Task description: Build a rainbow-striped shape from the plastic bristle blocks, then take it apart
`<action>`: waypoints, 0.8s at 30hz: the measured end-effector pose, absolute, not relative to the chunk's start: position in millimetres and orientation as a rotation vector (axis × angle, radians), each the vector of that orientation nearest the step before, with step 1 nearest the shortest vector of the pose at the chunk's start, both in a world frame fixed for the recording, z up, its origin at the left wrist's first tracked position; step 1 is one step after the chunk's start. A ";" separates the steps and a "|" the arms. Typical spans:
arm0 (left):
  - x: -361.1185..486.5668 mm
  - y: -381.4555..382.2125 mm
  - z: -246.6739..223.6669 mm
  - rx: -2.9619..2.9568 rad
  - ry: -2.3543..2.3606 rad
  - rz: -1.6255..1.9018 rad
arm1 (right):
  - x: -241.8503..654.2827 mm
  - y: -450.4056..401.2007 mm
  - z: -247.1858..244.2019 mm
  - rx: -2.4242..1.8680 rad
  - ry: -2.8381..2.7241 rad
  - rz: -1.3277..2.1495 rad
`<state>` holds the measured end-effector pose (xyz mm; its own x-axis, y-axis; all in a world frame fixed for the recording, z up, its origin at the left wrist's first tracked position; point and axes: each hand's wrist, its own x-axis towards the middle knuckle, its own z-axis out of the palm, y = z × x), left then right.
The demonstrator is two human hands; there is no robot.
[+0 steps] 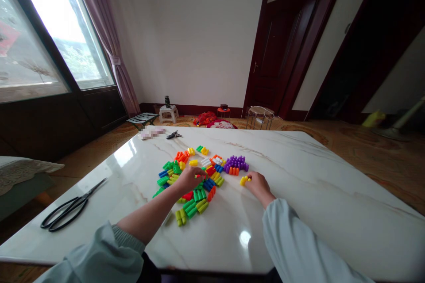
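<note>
My right hand has its fingers closed on a yellow building block, close to the tabletop on the right of the pile. Over the middle of a pile of coloured plastic building blocks, my left hand reaches in with thumb and fingers drawn together. What sits between those fingertips, if anything, I cannot make out. Purple blocks stand grouped at the pile's right side, with orange blocks just in front of them. Green, blue, red, white and yellow blocks lie around my left hand.
Black-handled scissors lie on the left of the white marble-patterned table. A small dark tool rests near the table's far edge. Beyond it are a white stool and a round stool on the floor.
</note>
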<state>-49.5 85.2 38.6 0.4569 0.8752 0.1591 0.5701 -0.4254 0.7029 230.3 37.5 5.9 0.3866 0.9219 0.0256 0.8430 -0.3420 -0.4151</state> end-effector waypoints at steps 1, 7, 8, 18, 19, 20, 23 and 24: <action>-49.9 85.5 38.0 2.137 1.199 0.702 | 231.1 37.8 4.7 -2.283 -1.527 0.293; -52.5 88.5 33.3 2.091 1.215 0.697 | 231.1 44.7 3.1 -2.285 -1.498 0.172; -52.9 89.0 32.8 2.087 1.216 0.696 | 231.3 46.0 2.8 -2.291 -1.493 0.149; -59.0 100.0 20.4 2.211 1.322 0.721 | 220.6 42.7 12.7 -2.336 -1.557 0.214; -59.8 100.4 20.3 2.203 1.321 0.731 | 216.4 42.5 14.2 -2.328 -1.579 0.235; -60.5 100.5 20.9 2.196 1.321 0.739 | 211.7 42.6 15.3 -2.315 -1.601 0.251; -62.7 99.2 25.4 2.196 1.338 0.737 | 196.1 44.6 17.2 -2.228 -1.656 0.270; -63.5 98.7 27.3 2.208 1.352 0.720 | 190.8 45.7 17.8 -2.173 -1.666 0.268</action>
